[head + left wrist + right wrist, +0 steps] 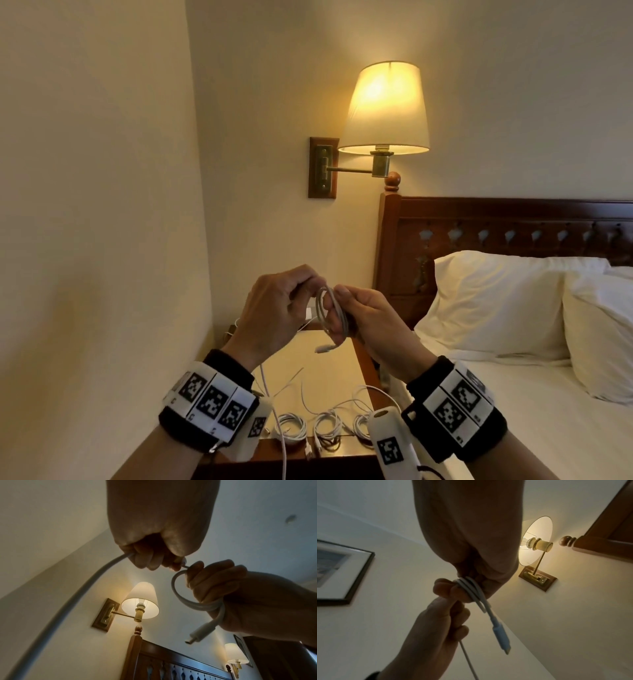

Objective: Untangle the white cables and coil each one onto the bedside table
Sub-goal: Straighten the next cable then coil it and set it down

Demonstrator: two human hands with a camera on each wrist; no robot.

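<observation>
While winding one white cable [331, 313] above the bedside table [337, 358], the right hand [371, 327] is clamping the loops so they cannot spring open; the left hand [274, 308] is pinching the trailing length, feeding slack. Coiled cables [327, 425] are lying below both grips.

both hands, left hand [274, 308] and right hand [370, 318], pinch a small white cable coil [330, 313] above the bedside table [342, 356], coiled cables [291, 426] lying there.
</observation>
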